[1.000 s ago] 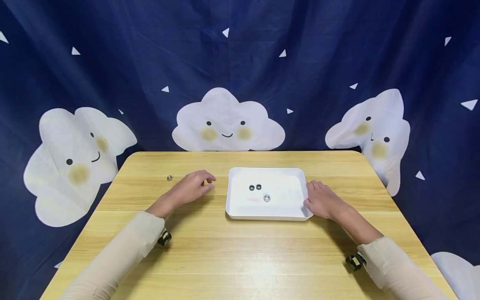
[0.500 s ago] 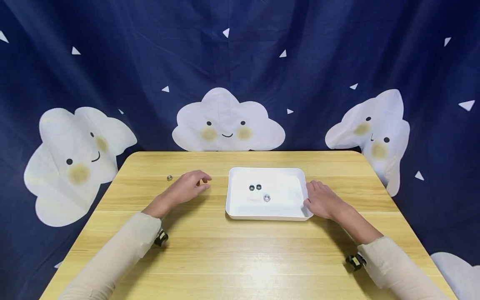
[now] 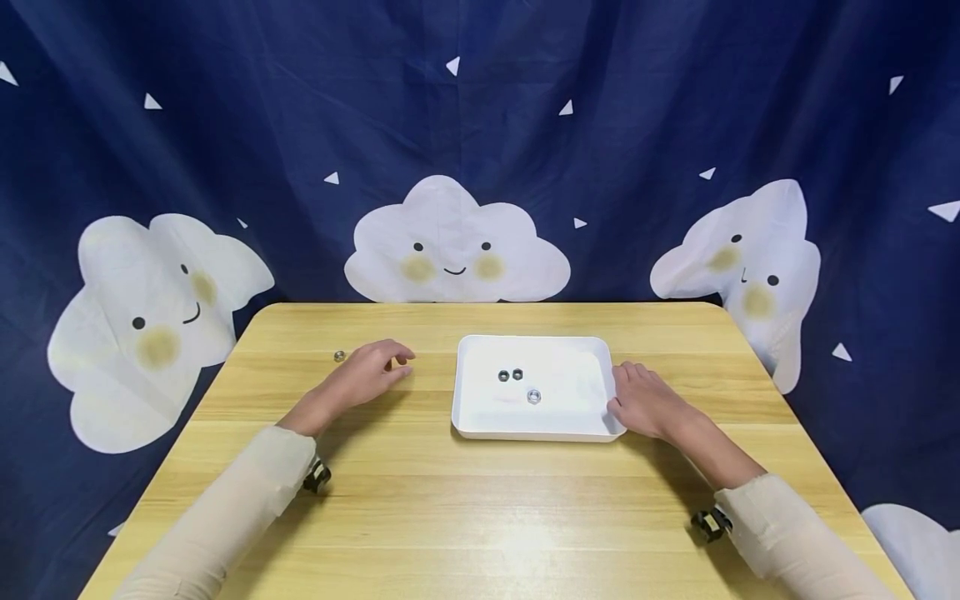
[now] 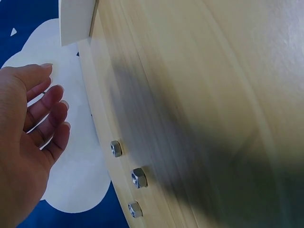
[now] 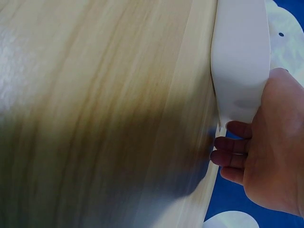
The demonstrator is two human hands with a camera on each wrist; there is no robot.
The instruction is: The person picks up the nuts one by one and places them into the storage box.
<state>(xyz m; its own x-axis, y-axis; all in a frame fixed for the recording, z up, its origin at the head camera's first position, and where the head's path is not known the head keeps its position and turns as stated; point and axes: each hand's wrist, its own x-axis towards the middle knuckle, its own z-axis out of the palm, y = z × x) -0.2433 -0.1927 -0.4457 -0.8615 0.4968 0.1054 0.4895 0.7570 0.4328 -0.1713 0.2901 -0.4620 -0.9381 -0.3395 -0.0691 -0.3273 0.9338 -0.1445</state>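
The left hand [image 3: 369, 372] hovers near three nuts [image 4: 139, 178], fingers loosely apart; the right hand [image 3: 647, 402] grips the white tray [image 3: 573, 367] at right.

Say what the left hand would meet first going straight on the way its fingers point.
The left hand would likely meet the white rectangular, plastic-looking tray first, though the hand's height is unclear.

Navy curtain [image 3: 510, 108] hangs right behind a light wood-grain table [image 3: 420, 508] with rounded far corners. It's got puffy white clouds [image 3: 453, 221], some with smiley faces and yellowish cheeks, plus little white triangles [image 3: 566, 107] scattered around.
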